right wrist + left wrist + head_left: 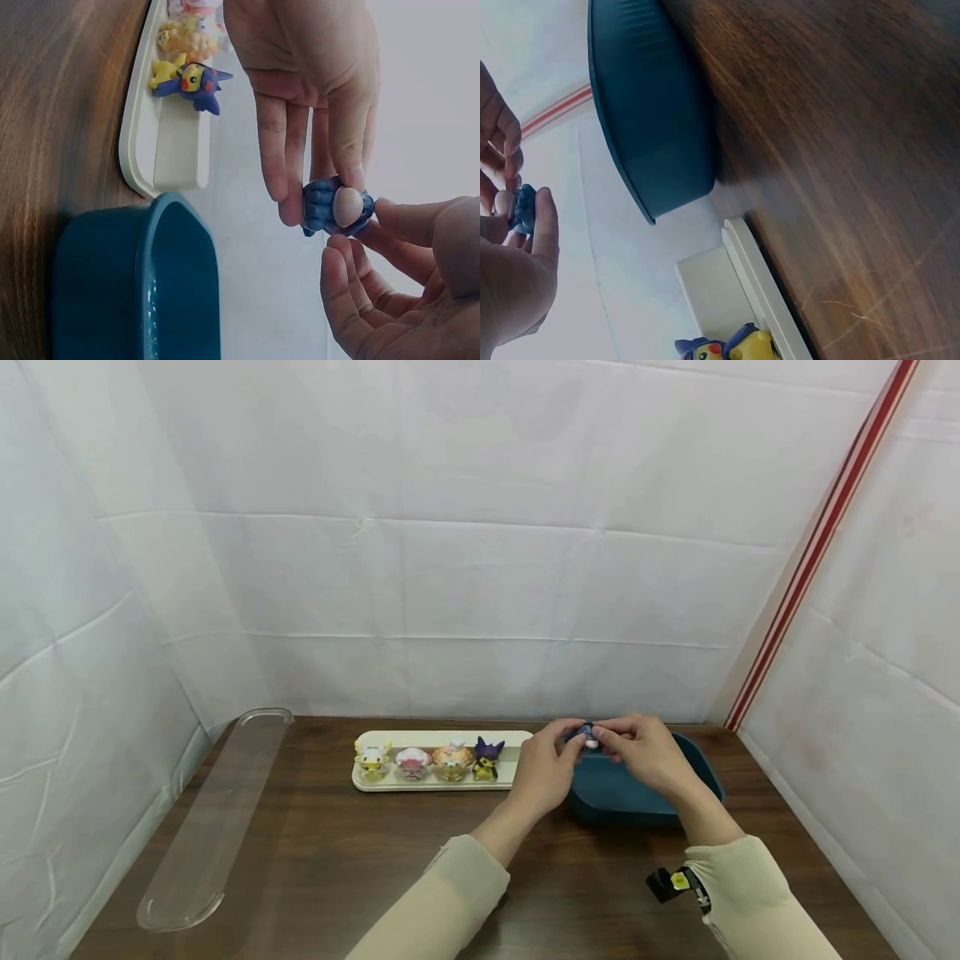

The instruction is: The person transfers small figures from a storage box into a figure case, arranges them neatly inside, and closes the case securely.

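A small dark-blue figurine (321, 202) with a pale oval part is held up between both hands, over the left rim of the blue bin (626, 793). My left hand (546, 768) pinches it between thumb and fingers, seen from above in the right wrist view. At the figurine's other end, my right hand (648, 756) pinches its edge with thumb and forefinger. To the left lies a cream tray (427, 787) bearing several figurines in a row; the nearest to my left hand is a yellow one with a purple pointed hood (486, 760).
At the table's left side lies a long clear plastic cover (217, 818) with rounded ends. White cloth (480, 577) hangs behind and at both sides of the wooden table (337, 868). A red-striped band (817, 543) runs down the right corner.
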`<state>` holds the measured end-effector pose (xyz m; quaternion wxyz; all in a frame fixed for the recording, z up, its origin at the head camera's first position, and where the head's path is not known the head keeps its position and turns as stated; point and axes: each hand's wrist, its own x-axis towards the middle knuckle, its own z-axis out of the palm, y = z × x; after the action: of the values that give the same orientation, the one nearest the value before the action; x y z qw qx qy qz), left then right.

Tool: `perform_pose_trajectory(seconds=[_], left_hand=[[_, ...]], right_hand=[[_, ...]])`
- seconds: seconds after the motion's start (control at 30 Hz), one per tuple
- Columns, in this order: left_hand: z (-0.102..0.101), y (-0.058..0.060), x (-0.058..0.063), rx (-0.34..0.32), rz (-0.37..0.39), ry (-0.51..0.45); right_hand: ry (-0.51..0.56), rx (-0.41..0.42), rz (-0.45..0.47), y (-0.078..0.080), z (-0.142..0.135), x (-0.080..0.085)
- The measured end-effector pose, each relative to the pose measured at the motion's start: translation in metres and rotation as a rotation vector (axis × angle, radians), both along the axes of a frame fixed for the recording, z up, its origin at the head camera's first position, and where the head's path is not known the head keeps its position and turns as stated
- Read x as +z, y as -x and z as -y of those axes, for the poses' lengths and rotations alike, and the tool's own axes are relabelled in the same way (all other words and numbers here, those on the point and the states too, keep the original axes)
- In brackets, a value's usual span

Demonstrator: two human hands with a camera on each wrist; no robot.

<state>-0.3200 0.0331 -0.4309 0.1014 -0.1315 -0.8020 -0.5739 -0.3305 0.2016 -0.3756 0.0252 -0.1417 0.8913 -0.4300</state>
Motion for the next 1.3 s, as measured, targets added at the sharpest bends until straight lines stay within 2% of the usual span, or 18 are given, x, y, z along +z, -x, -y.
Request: perform_pose_trajectory(seconds=[0.2,0.57,0.93,1.1,1.3], left_hand=[[0.005,-0.002,-0.002,0.007,-0.015,0.040],[0.016,-0.009,-0.006,0.086,-0.080,0.239],[0.026,-0.009,-0.011,0.204,-0.237,0.386],[0.029,-0.010,-0.012,0.211,-0.223,0.435],[0.031,-0.013,-0.014,0.208,-0.189,0.426]], right_hand=[[-0.009,-0.022,0.000,-0.001,0.006,-0.006],[-0.009,-0.083,-0.036,-0.002,0.023,-0.020],[0.003,-0.117,-0.019,-0.002,0.038,-0.031],[-0.003,-0.129,-0.012,-0.003,0.044,-0.035],[0.009,-0.136,-0.016,-0.004,0.049,-0.040]])
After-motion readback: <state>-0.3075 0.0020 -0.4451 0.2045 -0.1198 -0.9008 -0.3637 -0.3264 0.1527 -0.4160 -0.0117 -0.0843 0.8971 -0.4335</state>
